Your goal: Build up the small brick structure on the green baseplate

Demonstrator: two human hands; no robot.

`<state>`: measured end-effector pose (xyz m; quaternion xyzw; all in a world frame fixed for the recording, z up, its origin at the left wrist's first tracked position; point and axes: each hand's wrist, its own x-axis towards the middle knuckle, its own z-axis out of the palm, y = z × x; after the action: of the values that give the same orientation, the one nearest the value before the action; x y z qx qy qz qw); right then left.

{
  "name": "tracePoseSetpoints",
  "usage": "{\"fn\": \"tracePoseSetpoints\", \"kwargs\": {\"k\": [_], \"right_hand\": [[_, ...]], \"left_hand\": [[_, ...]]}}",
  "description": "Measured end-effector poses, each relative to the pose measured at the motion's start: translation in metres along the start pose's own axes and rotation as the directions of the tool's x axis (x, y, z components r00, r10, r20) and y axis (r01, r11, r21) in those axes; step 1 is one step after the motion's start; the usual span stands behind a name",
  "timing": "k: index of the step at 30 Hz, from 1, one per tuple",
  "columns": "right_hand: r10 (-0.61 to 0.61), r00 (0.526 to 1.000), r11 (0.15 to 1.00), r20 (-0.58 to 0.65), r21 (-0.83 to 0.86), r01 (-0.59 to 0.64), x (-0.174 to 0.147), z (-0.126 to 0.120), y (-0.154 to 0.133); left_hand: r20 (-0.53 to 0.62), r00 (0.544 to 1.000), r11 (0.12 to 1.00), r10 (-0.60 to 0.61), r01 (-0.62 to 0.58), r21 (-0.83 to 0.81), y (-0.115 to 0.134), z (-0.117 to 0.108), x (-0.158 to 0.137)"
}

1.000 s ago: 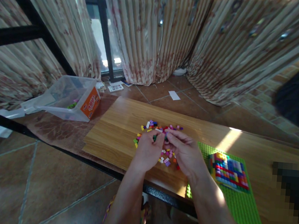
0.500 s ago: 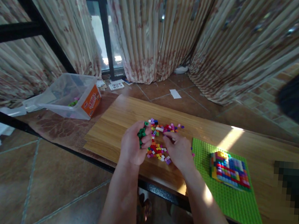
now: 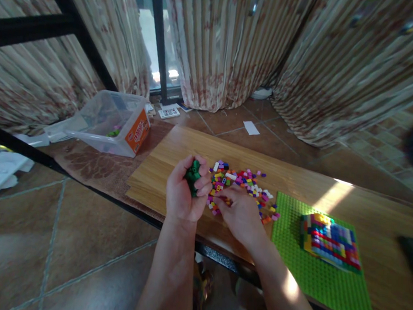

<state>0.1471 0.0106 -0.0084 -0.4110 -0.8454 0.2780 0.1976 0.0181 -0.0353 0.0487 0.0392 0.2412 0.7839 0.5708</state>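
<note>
Palm up, my left hand [image 3: 185, 199] cups several dark green toy bricks [image 3: 192, 177], its fingers curled around them. My right hand [image 3: 241, 211] reaches down into a loose pile of small multicoloured toy bricks [image 3: 249, 179] on the wooden tabletop. Its thumb and fingertips are pinched together low over the near side of the pile; what is between them, if anything, is hidden. Right of the pile lies a green studded baseplate [image 3: 322, 276], bearing a block built of colourful bricks [image 3: 332, 241].
A clear plastic bin [image 3: 109, 144] with an orange label and a few bricks inside stands at the left on a brown cloth [image 3: 93, 169]. A dark object [image 3: 412, 257] lies at the table's right. Black metal bars [image 3: 47, 25] cross the upper left.
My left fingers have closed more tightly around the green bricks. My right hand has moved lower toward the near side of the pile, uncovering bricks on the right. The camera view has shifted.
</note>
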Motion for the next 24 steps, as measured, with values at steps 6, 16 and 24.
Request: {"fn": "tracePoseSetpoints", "kwargs": {"k": [6, 16, 24], "right_hand": [[-0.003, 0.996, 0.991, 0.088, -0.131, 0.015, 0.0, 0.001, 0.001], [-0.013, 0.989, 0.982, 0.145, -0.183, 0.04, 0.002, -0.007, 0.005], [0.124, 0.992, 0.908, 0.035, 0.4, -0.127, 0.005, -0.014, 0.015]], "left_hand": [[-0.031, 0.999, 0.998, 0.017, -0.015, 0.063, 0.0, -0.001, 0.0], [-0.033, 0.999, 0.995, 0.015, -0.012, 0.094, -0.002, 0.001, 0.0], [-0.067, 0.997, 0.977, 0.022, -0.007, 0.215, -0.004, -0.001, 0.002]]}}
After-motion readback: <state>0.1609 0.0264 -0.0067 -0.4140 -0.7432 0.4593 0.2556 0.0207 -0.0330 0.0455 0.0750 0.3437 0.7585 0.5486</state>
